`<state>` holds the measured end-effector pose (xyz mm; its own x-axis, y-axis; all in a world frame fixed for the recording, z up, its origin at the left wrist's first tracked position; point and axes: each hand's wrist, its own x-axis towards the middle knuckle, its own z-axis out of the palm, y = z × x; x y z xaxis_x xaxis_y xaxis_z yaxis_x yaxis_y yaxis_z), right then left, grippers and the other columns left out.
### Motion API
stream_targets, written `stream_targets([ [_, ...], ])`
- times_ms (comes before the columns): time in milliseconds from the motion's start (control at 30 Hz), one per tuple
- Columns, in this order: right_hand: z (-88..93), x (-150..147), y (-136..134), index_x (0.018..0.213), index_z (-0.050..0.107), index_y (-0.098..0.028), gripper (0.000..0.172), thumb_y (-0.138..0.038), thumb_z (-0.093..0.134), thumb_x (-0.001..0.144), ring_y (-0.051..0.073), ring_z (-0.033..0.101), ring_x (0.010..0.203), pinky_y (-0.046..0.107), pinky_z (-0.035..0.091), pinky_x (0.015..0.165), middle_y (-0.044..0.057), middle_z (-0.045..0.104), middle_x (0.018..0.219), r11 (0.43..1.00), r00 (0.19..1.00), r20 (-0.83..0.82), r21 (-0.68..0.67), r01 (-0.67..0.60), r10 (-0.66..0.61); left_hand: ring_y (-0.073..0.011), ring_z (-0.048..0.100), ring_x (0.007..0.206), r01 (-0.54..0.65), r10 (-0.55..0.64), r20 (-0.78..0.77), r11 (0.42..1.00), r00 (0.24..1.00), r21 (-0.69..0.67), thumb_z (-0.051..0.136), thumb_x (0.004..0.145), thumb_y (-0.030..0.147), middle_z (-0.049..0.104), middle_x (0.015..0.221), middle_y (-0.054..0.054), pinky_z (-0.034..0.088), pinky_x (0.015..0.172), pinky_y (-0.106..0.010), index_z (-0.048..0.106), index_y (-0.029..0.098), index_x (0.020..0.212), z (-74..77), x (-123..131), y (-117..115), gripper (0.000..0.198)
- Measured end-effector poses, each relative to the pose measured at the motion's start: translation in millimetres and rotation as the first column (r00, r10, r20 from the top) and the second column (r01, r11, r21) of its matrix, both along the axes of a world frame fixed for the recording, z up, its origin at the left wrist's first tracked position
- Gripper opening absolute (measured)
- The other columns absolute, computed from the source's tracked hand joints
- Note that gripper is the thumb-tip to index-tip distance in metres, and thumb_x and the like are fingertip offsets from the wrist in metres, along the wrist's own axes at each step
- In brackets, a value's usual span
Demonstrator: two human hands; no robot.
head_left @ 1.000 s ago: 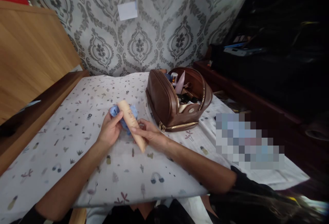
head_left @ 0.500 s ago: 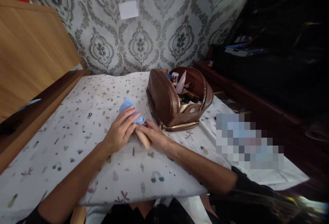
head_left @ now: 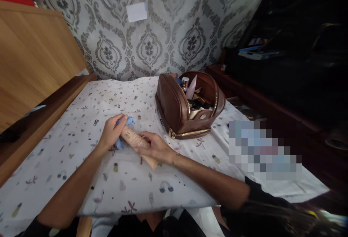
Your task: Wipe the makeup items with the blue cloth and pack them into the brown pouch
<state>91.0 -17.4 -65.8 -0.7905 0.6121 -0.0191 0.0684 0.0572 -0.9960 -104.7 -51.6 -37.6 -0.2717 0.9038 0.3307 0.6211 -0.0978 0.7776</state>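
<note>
Between my hands is a peach-coloured squeeze tube [head_left: 134,138] with small printed text on its side, tilted with its flat end toward me. My right hand [head_left: 159,147] is wrapped round its lower half. My left hand [head_left: 112,130] is closed on a blue cloth [head_left: 119,143] and presses it round the tube's far end, so that end is hidden. Just beyond my right hand stands an open brown toiletry bag [head_left: 176,110], with a pale pink tube [head_left: 191,87] and other small items sticking up inside.
A white cloth with small printed motifs [head_left: 65,150] covers the table. On the left rises a wooden cabinet [head_left: 38,55], and a patterned wall [head_left: 149,45] closes the back. A blurred-out patch [head_left: 261,146] lies on the right, by dark furniture [head_left: 293,66].
My left hand and the blue cloth have shifted left and slightly down to the tube's far end. More of the tube and its printed side now shows in my right hand.
</note>
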Motion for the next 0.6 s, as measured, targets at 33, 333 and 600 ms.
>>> stream_targets([
  [33,-0.8,0,-1,0.105,0.063,-0.016,0.045,-0.045,0.074,0.072,0.015,0.055,0.074,0.027,0.043,0.064,0.000,0.060,0.082,1.000,1.000,-0.001,0.014,0.002,-0.002,-0.0120,0.041,0.057,-0.014,0.015,0.088,1.000,0.996,-0.017,0.053,0.088,0.050,0.041,0.059,0.005,0.035,0.056,-0.025,0.047,0.020,0.063,-2.2,-1,2,0.039],
  [333,-2.1,0,0,0.109,0.065,-0.019,0.049,-0.045,0.080,0.070,0.016,0.058,0.075,0.027,0.046,0.065,0.001,0.065,0.085,0.984,0.996,-0.079,-0.172,-0.045,0.031,-0.0110,0.046,0.047,-0.156,0.174,0.602,0.984,0.779,-0.081,0.071,0.071,0.058,0.052,0.054,0.004,0.038,0.047,-0.023,0.056,0.019,0.064,-19.3,-3,11,0.043],
  [600,4.0,4,2,0.095,0.061,-0.019,0.052,-0.048,0.087,0.061,0.014,0.064,0.063,0.025,0.050,0.057,-0.001,0.066,0.075,0.799,0.962,-0.220,-0.543,-0.257,0.160,-0.0110,0.049,0.053,-0.252,0.170,0.583,0.966,0.795,0.061,0.065,0.080,0.060,0.048,0.060,0.006,0.041,0.051,-0.021,0.055,0.021,0.077,-24.8,-4,11,0.040],
])
